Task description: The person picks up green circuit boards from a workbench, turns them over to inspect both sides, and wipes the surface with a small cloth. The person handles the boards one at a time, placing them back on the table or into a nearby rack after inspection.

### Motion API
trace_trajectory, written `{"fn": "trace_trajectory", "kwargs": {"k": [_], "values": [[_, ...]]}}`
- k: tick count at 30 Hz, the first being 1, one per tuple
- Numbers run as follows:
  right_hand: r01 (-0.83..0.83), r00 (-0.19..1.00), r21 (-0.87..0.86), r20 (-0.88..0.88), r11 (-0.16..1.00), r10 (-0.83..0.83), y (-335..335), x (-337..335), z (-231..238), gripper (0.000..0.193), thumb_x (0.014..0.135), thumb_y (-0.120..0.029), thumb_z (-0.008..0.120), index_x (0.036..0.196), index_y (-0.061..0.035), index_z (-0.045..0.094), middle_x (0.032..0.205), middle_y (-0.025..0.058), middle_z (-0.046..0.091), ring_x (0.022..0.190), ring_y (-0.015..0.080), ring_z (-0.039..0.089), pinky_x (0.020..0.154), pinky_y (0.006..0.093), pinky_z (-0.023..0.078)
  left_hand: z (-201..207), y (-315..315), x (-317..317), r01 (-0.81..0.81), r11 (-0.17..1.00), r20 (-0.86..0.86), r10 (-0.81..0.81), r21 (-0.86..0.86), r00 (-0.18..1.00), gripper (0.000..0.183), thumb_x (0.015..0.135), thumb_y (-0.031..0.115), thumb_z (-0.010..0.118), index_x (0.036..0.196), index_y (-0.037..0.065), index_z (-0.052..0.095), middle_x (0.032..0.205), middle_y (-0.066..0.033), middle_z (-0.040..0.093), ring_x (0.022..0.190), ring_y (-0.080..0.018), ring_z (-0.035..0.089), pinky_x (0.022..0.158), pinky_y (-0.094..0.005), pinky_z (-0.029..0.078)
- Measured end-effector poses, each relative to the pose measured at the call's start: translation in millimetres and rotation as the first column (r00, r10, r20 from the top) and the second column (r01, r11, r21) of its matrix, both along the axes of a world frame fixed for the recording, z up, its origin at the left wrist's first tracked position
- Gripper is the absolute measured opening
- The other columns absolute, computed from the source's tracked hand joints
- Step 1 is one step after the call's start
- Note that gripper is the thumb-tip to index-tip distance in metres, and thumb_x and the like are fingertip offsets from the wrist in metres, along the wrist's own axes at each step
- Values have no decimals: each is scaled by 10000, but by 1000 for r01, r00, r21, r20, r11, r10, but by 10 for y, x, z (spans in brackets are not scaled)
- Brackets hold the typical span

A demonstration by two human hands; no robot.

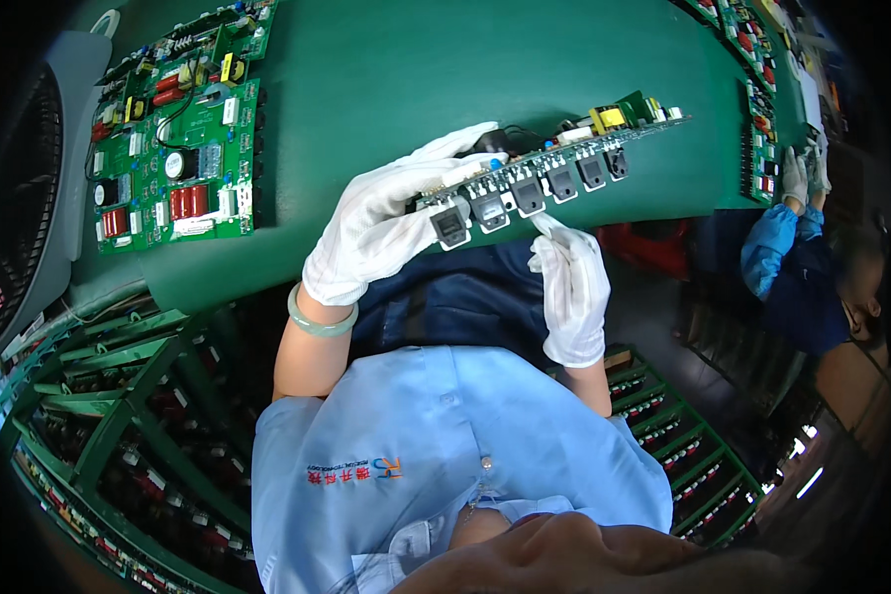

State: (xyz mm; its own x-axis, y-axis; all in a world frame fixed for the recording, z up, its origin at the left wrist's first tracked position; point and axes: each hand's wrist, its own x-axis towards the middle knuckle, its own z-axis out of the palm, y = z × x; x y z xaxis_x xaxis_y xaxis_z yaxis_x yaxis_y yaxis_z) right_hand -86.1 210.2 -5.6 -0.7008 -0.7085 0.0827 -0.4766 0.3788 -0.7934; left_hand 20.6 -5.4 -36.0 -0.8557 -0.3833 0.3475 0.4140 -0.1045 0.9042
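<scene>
A green circuit board [564, 148] is held up on edge over the front of the table, tilted, with a row of black flat transistors [528, 195] along its near side. My left hand [376, 223], in a white glove, is closed around the board's left end, thumb below and fingers over the top. Just under the middle of the row is my right hand [572, 287], also gloved in white. Its thumb and fingers are pinched together, with the tips at or against a transistor's lower end. Whatever lies between those tips is too small to make out.
Several populated circuit boards [193, 168] lie at the table's left, beside a grey fan [45, 188]. Green racks [119, 396] filled with boards stand low at both sides. At the far right, another person's gloved hands [797, 178] are near more boards [762, 139].
</scene>
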Motion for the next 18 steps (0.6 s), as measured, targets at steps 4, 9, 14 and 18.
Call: {"fn": "trace_trajectory", "kwargs": {"k": [4,9,14,18], "values": [[-103,970,80,-213,991,118,-63,-37,106,323,897,-35,659,1217,15,659,1044,126,704,773,275,618,706,347,519,8,-12,45,-3,1000,28,4,-21,1000,442,916,194,598,1277,-61,610,1303,-267,601,1344,-413,469,1114,-465,349],[-47,958,45,-279,998,57,-160,21,55,267,890,-75,684,1142,13,666,1036,152,692,896,320,623,798,387,514,48,-45,23,15,997,-6,-15,-78,1000,461,932,254,592,1252,-77,618,1299,-279,597,1335,-418,479,1108,-457,356],[-160,938,61,-303,985,171,-162,107,-74,253,833,-90,733,1047,6,639,990,171,666,946,359,627,786,412,528,8,-34,32,7,996,-9,-8,-88,1000,475,945,288,587,1246,-78,621,1294,-273,603,1331,-416,483,1102,-453,363],[-140,936,75,-315,987,157,-224,127,-25,224,829,-68,717,1033,-8,645,988,156,654,946,364,622,749,406,534,33,-44,22,3,993,1,-3,-116,1000,488,954,317,580,1244,-73,623,1292,-258,610,1322,-415,492,1098,-455,368]]}}
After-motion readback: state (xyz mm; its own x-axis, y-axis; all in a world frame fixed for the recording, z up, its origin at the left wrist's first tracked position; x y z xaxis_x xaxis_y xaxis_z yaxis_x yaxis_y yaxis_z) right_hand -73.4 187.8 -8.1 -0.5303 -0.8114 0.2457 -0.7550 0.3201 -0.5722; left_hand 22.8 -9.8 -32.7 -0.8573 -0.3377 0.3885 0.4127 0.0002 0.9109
